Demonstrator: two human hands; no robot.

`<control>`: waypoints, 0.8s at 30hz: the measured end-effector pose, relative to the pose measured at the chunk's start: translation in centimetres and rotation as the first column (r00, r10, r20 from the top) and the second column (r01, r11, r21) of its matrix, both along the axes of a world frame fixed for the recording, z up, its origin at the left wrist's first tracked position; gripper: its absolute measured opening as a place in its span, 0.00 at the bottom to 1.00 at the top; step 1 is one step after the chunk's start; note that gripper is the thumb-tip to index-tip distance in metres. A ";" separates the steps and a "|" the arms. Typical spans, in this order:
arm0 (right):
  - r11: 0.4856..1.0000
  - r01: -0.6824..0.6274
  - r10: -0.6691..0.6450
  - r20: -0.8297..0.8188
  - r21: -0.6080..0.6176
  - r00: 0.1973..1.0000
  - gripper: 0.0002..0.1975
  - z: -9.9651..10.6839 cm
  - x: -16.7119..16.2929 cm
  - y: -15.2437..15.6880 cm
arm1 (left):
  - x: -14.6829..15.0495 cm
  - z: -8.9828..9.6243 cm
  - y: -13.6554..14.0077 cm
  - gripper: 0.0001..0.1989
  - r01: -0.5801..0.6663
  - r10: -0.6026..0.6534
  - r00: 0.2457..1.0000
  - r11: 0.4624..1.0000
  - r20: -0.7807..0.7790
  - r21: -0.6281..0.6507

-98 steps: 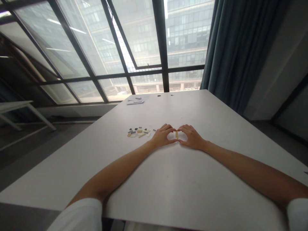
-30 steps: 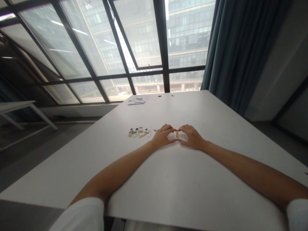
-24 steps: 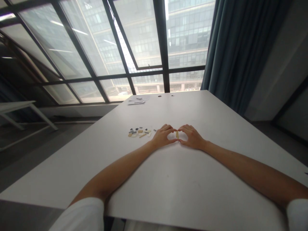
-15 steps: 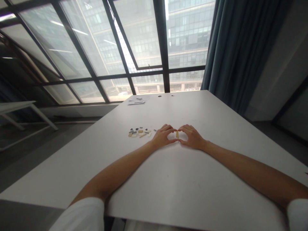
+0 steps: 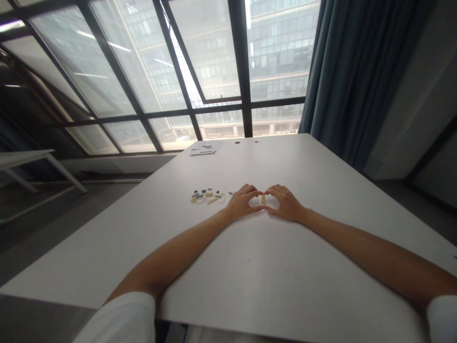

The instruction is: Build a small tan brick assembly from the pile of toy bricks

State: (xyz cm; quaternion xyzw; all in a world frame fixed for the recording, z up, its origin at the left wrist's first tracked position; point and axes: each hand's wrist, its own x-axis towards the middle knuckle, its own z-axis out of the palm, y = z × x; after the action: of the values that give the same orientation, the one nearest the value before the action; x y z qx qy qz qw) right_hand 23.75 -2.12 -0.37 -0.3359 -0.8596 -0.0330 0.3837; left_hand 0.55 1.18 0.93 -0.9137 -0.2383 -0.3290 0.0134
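Note:
Between my two hands a small tan toy building brick (image 5: 263, 199) is held lengthwise, its far end at the fingertips and its near end at the thumbs. My left hand (image 5: 243, 200) grips it from the left, thumb and fingers curved round a gap. From the right, my right hand (image 5: 284, 202) pinches the same brick in a mirrored way. Left of my left hand lies a loose group of tan, white, grey and black building bricks (image 5: 209, 195). A single small grey piece (image 5: 230, 193) rests just beside my left fingers.
The white table (image 5: 228, 267) stretches away toward the windows. Papers (image 5: 203, 151) lie at its far left, and a small dark round thing (image 5: 237, 142) is on the far edge. A blue curtain (image 5: 342, 85) hangs at the right; another white table (image 5: 28, 157) stands at the left.

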 end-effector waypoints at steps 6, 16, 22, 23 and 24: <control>1.000 -0.007 0.007 0.004 0.004 1.000 0.19 0.1 0.0 -0.1 | 0.0 0.1 -0.1 0.21 0.006 -0.006 1.000 1.000 0.001 -0.001; 1.000 -0.002 0.002 -0.002 0.010 1.000 0.19 0.0 0.0 0.0 | 0.0 0.3 -0.2 0.21 0.016 -0.016 1.000 1.000 0.010 0.010; 1.000 -0.005 0.005 -0.003 0.011 1.000 0.20 0.1 0.0 -0.1 | 0.1 0.3 -0.2 0.21 0.019 -0.019 1.000 1.000 0.016 -0.002; 1.000 -0.006 0.006 -0.004 0.014 1.000 0.20 0.1 0.0 -0.1 | 0.1 0.2 -0.2 0.21 0.019 -0.019 1.000 1.000 0.018 -0.004; 1.000 -0.007 0.007 -0.003 0.016 1.000 0.20 0.1 0.0 -0.1 | 0.1 0.2 -0.2 0.21 0.020 -0.020 1.000 1.000 0.018 -0.005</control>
State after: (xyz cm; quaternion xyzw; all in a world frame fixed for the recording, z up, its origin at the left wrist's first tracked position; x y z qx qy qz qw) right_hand 23.76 -2.22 -0.25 -0.3298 -0.8598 -0.0379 0.3880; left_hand 0.61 1.01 1.16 -0.9131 -0.2301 -0.3365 0.0054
